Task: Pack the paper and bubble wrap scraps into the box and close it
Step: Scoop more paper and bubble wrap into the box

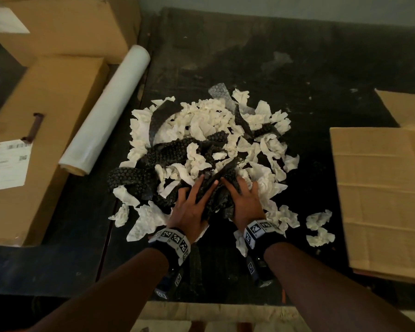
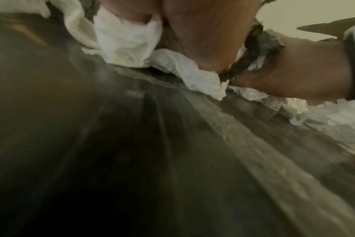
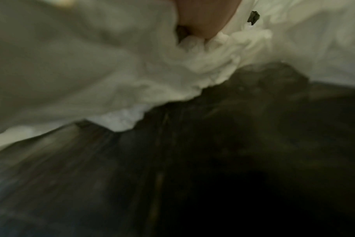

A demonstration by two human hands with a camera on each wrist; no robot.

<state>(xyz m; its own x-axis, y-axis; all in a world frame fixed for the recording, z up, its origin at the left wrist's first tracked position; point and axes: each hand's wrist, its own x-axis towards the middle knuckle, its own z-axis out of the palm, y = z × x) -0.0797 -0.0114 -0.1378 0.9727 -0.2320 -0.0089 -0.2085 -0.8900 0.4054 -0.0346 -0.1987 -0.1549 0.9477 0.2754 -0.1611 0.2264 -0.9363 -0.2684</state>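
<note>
A heap of crumpled white paper scraps (image 1: 209, 116) mixed with dark bubble wrap strips (image 1: 170, 149) lies on the dark table (image 1: 297, 68). My left hand (image 1: 192, 204) and right hand (image 1: 246, 200) lie on the heap's near edge, fingers fairly straight and spread. They press from both sides on a bunch of bubble wrap (image 1: 218, 188). The left wrist view has my left hand (image 2: 203, 32) on white paper (image 2: 128, 40), bubble wrap (image 2: 251, 52) between it and the right hand (image 2: 304, 69). The blurred right wrist view has my right hand (image 3: 205, 16) against paper (image 3: 203, 67). The cardboard box (image 1: 374, 188) lies at the right.
Two loose paper scraps (image 1: 319, 219) lie between the heap and the box. A roll of white film (image 1: 108, 109) lies left of the heap. Beyond it are a long labelled carton (image 1: 34, 116) and a bigger carton (image 1: 65, 27) behind.
</note>
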